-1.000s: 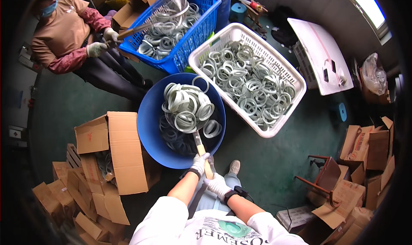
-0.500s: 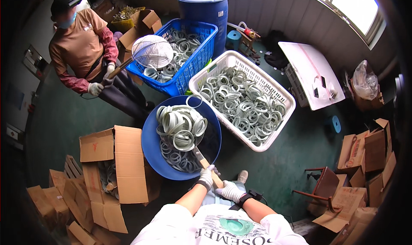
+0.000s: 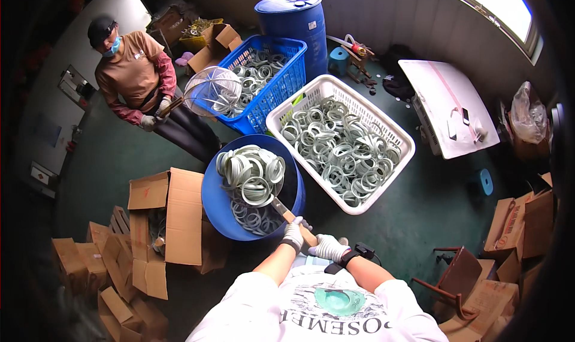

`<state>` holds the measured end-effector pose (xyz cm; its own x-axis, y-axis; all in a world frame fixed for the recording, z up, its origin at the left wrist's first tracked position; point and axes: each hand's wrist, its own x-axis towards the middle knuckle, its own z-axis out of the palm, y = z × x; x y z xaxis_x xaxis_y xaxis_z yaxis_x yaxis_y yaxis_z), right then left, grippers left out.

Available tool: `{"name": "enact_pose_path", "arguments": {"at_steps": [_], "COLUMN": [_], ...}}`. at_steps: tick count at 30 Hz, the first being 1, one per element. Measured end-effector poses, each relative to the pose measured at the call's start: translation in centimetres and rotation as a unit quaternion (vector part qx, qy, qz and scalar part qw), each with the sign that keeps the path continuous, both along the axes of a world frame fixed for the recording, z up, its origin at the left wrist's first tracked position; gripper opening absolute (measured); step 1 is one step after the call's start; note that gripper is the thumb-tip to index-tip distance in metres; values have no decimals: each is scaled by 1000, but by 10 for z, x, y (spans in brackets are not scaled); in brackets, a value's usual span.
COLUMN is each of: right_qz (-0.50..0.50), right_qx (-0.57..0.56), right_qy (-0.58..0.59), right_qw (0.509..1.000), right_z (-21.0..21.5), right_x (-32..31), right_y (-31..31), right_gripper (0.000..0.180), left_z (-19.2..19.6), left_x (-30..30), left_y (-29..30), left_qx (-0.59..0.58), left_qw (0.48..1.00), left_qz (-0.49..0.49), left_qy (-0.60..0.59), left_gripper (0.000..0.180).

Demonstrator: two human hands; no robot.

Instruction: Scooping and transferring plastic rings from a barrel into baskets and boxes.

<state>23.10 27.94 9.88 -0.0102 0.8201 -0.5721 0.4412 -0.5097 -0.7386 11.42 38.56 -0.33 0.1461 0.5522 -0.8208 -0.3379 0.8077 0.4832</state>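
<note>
My left hand [image 3: 294,233] and my right hand [image 3: 328,248], both in pale knit gloves, are closed round the wooden handle of a long-handled scoop [image 3: 288,214]. The left grips nearer the scoop's head, the right nearer the handle's end. Pale grey-green rings [image 3: 254,173] are heaped on the head and hide most of it. The load hangs over an open blue barrel [image 3: 217,205], where more rings [image 3: 254,219] lie inside. Just right of the barrel stands a white slotted basket [image 3: 274,125], filled with similar rings [image 3: 344,153].
A co-worker [image 3: 135,57] at the left holds a wire skimmer [image 3: 214,89] beside a blue basket [image 3: 271,99] of rings. A closed blue drum [image 3: 293,33] stands behind. Open cardboard boxes [image 3: 184,216] lie left, a brown chair [image 3: 452,276] right, and a white board [image 3: 449,111] farther back.
The loaded scoop has risen slightly toward the barrel's far rim. A loose ring seen above the heap is gone from there. The view has shifted, and the co-worker's handle sits lower.
</note>
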Motion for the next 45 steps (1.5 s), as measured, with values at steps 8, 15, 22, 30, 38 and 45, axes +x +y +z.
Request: {"name": "enact_pose_path", "arguments": {"at_steps": [8,15,22,30,38,45], "right_qz": [77,109,139,152,168,159], "right_qx": [53,106,108,111,157,116], "right_qy": [4,19,18,12,58,35], "right_qw": [996,988,984,982,972,980], "right_z": [-1,2,-9,-1,-30,-20], "right_x": [57,76,90,85,90,96], "right_y": [-4,8,5,9,3,-6], "right_gripper": [62,83,88,87,93,85], "left_z": [11,46,-17,-1,0,25], "left_x": [40,59,62,59,58,71], "left_y": [-16,-16,-12,-16,-24,-37], "left_qx": [7,-6,-6,-11,-3,-15], "left_qw": [999,996,998,989,990,990], "left_qz": [30,87,53,146,139,142], "left_qy": [19,-3,37,-16,12,13], "left_gripper": [18,21,23,19,19,19]}}
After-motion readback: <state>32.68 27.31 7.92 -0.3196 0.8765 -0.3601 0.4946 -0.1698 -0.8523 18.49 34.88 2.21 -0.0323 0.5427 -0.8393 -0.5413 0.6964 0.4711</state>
